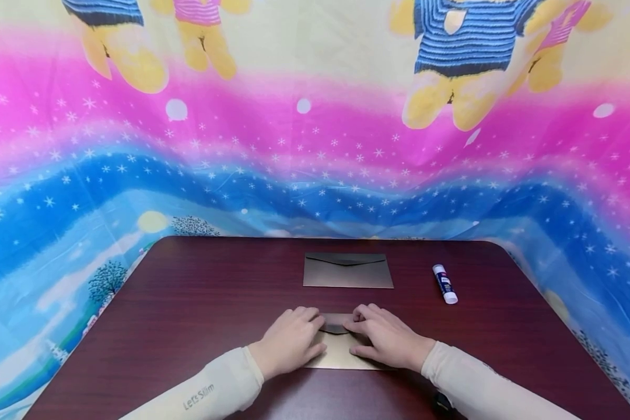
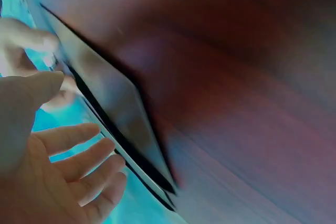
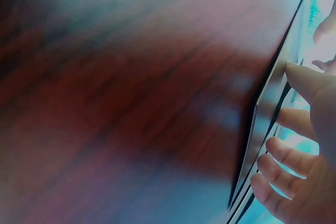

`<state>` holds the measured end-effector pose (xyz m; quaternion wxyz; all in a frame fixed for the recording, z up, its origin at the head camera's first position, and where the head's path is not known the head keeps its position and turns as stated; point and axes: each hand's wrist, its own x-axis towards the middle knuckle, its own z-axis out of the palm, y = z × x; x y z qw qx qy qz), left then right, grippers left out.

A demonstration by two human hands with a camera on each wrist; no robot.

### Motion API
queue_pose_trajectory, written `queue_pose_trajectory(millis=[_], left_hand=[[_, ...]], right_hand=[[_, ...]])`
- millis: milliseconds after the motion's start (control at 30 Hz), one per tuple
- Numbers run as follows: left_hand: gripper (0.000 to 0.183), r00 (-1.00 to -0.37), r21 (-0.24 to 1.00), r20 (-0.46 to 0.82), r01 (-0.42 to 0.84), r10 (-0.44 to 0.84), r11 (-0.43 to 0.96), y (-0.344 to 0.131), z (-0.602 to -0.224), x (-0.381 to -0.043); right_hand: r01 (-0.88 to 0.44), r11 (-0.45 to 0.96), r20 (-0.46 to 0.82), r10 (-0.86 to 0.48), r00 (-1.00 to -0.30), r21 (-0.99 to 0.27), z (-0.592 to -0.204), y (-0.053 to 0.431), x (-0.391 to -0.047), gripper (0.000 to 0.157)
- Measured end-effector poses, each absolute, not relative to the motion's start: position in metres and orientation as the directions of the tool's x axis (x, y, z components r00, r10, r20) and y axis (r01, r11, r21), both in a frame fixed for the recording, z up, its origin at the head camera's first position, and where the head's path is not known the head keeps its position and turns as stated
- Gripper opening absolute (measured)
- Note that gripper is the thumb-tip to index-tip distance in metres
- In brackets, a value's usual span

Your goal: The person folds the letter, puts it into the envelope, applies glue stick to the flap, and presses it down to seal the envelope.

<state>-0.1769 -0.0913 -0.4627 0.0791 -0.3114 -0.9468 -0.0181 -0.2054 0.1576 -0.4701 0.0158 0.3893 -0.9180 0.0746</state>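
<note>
A brownish-gold envelope (image 1: pixel 341 356) lies on the table near its front edge, with its dark pointed flap (image 1: pixel 336 328) along the far side. My left hand (image 1: pixel 290 341) is over the envelope's left part, index fingertip at the flap and thumb lower down. From the other side, my right hand (image 1: pixel 391 340) touches the flap with its index finger, its thumb by the envelope's face. In the left wrist view, the left fingers are loosely bent beside the envelope (image 2: pixel 105 80). The right wrist view has the right thumb against the envelope (image 3: pixel 269 95), other fingers spread along its far edge.
A second envelope (image 1: pixel 346 276) of the same kind lies farther back, flap at the top. To its right is a glue stick (image 1: pixel 444 284) with white ends. Behind the dark red table (image 1: pixel 215 274) hangs a colourful printed cloth (image 1: pixel 273 134).
</note>
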Motion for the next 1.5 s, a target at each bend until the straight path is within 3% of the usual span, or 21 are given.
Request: queue_pose_trajectory(millis=[167, 367, 600, 1500], left_hand=[[0.066, -0.776, -0.021, 0.051, 0.628, 0.628, 0.778, -0.074, -0.464, -0.169], [0.076, -0.770, -0.044, -0.024, 0.638, 0.638, 0.769, -0.066, -0.471, -0.165], [0.074, -0.756, -0.073, -0.010, 0.653, 0.654, 0.754, -0.070, -0.474, -0.169], [0.072, -0.805, 0.050, -0.046, 0.590, 0.592, 0.806, -0.098, -0.473, -0.165]], right_hand=[[-0.728, 0.676, 0.095, -0.722, -0.685, -0.110, -0.470, 0.157, -0.206, 0.049], [-0.734, 0.672, 0.081, -0.729, -0.679, -0.098, -0.471, 0.156, -0.206, 0.049], [-0.723, 0.684, 0.070, -0.720, -0.691, -0.094, -0.468, 0.155, -0.206, 0.049], [-0.695, 0.705, 0.041, -0.697, -0.715, -0.137, -0.467, 0.156, -0.204, 0.050]])
